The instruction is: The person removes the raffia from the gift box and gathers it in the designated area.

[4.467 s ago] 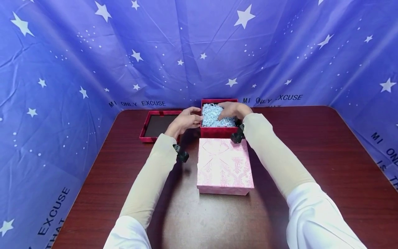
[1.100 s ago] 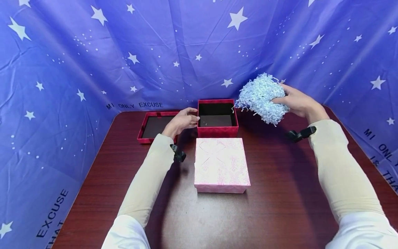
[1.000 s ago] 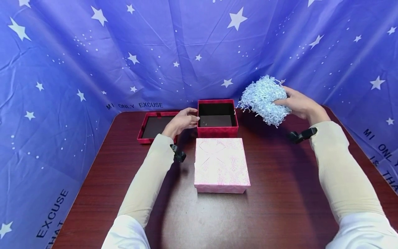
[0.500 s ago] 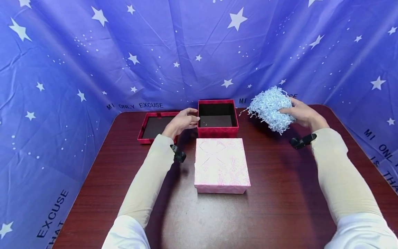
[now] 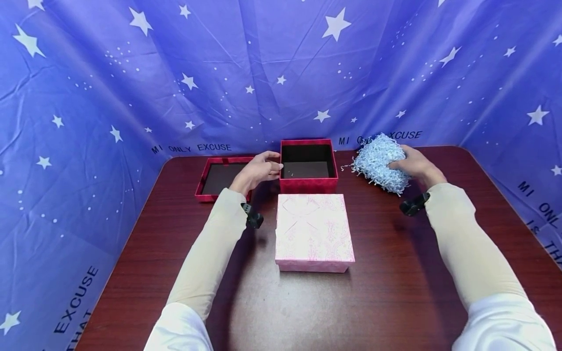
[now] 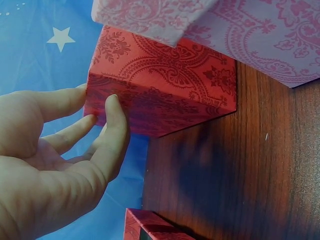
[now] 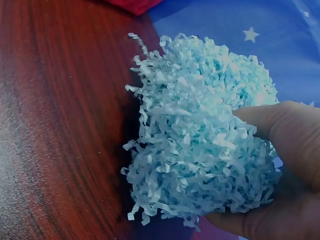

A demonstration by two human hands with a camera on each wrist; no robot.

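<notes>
My right hand (image 5: 416, 165) grips a clump of light-blue shredded paper (image 5: 378, 162) at the back right of the table. In the right wrist view, thumb and fingers pinch the shredded paper (image 7: 195, 135) from its near side; whether its underside touches the wood I cannot tell. The red box (image 5: 308, 185) stands without its lid, its dark inside holding only a few tiny pale scraps. My left hand (image 5: 259, 171) is at that box's left side. Seen from the left wrist, fingertips of the left hand (image 6: 65, 160) touch the patterned wall of the red box (image 6: 165, 75), fingers relaxed.
A pink patterned box (image 5: 313, 229) with its lid on stands right in front of the red box. The red lid (image 5: 203, 195), dark inside facing up, lies behind my left wrist. A blue starry curtain (image 5: 246, 58) hangs along the table's (image 5: 175, 234) back edge.
The right hand lifted the shredded paper out of the red box and carried it right, then lowered it towards the table. The left hand stays at the box's side.
</notes>
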